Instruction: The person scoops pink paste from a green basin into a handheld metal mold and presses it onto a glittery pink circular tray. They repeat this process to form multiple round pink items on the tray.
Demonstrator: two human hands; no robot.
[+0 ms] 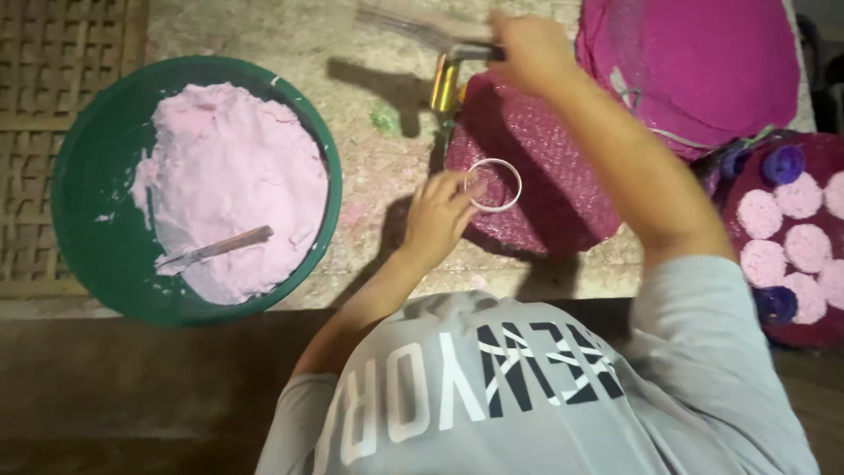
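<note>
Looking down from the head camera, I see my left hand (437,217) pinching a white ring (493,185) with its fingers closed on the rim. The ring sits on a dark pink bumpy mat (545,176) on the speckled tabletop (369,79). My right hand (527,48) is higher up, closed around a metal tool (457,70) with a yellow part, just over the top edge of the mat. On the left is a big green bowl (88,176) full of soft pink dough (233,180), with a knife (215,248) lying in it. On the right a dark red tray (822,149) holds round pink cakes (782,233).
</note>
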